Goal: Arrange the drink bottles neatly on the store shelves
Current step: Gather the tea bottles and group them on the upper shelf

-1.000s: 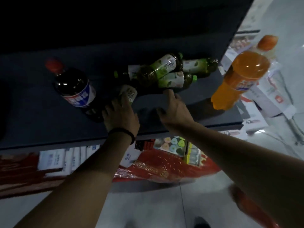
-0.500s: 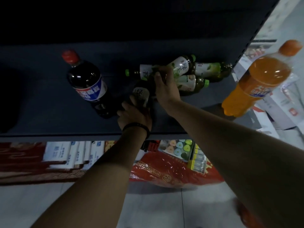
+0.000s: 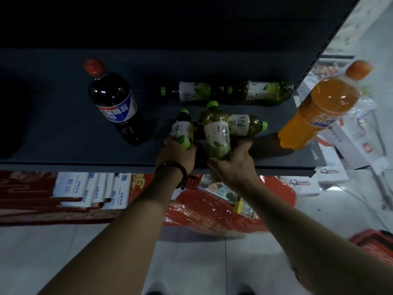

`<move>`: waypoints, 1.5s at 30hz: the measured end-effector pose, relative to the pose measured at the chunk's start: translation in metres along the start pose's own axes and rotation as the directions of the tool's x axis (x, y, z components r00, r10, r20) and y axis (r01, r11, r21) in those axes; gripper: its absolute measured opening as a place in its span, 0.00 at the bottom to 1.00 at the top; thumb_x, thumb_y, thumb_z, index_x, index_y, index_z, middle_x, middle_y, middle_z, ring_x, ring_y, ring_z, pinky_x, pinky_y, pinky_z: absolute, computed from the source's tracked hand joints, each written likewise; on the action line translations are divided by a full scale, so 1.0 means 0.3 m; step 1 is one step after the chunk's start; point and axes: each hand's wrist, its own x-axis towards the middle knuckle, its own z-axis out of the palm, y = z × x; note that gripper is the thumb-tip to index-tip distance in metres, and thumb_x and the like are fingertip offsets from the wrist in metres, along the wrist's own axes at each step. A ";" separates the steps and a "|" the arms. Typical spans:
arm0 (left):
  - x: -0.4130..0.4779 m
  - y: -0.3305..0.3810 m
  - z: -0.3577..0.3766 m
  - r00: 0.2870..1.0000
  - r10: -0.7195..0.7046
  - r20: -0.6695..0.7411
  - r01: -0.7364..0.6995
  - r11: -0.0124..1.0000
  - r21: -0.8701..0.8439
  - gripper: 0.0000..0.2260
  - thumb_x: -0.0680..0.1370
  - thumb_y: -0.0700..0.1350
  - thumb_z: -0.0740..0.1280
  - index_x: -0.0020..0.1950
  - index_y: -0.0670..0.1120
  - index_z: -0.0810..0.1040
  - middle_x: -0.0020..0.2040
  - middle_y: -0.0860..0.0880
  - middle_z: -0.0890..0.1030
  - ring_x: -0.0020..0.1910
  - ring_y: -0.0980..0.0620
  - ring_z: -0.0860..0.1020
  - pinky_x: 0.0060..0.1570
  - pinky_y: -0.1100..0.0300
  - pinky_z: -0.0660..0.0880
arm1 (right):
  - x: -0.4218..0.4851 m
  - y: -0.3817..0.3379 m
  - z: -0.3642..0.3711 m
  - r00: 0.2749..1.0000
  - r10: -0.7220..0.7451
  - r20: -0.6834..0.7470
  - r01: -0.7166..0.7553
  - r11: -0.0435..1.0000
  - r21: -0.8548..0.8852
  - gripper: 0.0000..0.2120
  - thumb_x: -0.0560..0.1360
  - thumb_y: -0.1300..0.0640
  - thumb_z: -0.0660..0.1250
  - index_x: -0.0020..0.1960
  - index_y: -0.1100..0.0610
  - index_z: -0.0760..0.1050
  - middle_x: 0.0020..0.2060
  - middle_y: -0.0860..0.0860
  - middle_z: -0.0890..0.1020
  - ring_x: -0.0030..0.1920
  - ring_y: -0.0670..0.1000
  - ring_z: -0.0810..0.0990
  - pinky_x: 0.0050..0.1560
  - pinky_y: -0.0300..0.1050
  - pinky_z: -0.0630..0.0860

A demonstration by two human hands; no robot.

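The left hand (image 3: 176, 155) is curling its fingers round a green tea bottle (image 3: 182, 129). The right hand (image 3: 232, 165) is clasping a second tea bottle (image 3: 217, 133), with a third bottle (image 3: 244, 125) lying just beyond its fingertips.

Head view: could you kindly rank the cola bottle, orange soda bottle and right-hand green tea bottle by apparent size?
1-2. orange soda bottle and cola bottle: too alike to rank.
3. green tea bottle in the right hand: clearly smallest.

Dark shelf (image 3: 53, 128) (dimly lit); pale tiled floor (image 3: 191, 258); white boxes (image 3: 350, 145) right.
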 end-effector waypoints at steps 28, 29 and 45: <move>-1.027 -0.382 -1.271 0.974 0.144 0.177 0.089 0.476 -0.875 0.21 0.81 0.41 0.70 0.74 0.49 0.75 0.67 0.45 0.83 0.66 0.44 0.82 0.65 0.47 0.80 | -1.082 -1.016 0.118 0.809 -0.098 0.579 -0.146 0.921 0.360 0.24 0.75 0.59 0.77 0.68 0.52 0.75 0.59 0.54 0.86 0.60 0.57 0.85 0.63 0.63 0.80; -1.042 -0.377 -1.363 0.982 0.126 0.143 0.065 0.485 -0.872 0.21 0.80 0.43 0.71 0.73 0.50 0.75 0.66 0.46 0.84 0.65 0.46 0.83 0.63 0.48 0.81 | -1.112 -1.082 0.144 0.803 -0.111 0.586 -0.159 0.907 0.389 0.25 0.74 0.56 0.77 0.69 0.50 0.75 0.60 0.53 0.86 0.61 0.58 0.85 0.64 0.63 0.79; -0.683 -0.366 -2.267 0.869 0.086 -0.487 -0.434 0.605 -0.668 0.19 0.80 0.45 0.73 0.70 0.55 0.76 0.61 0.56 0.85 0.59 0.56 0.84 0.56 0.57 0.82 | -0.981 -1.988 0.607 0.749 -0.543 0.379 0.396 0.826 0.401 0.24 0.74 0.52 0.79 0.66 0.42 0.76 0.55 0.34 0.83 0.56 0.37 0.82 0.53 0.37 0.79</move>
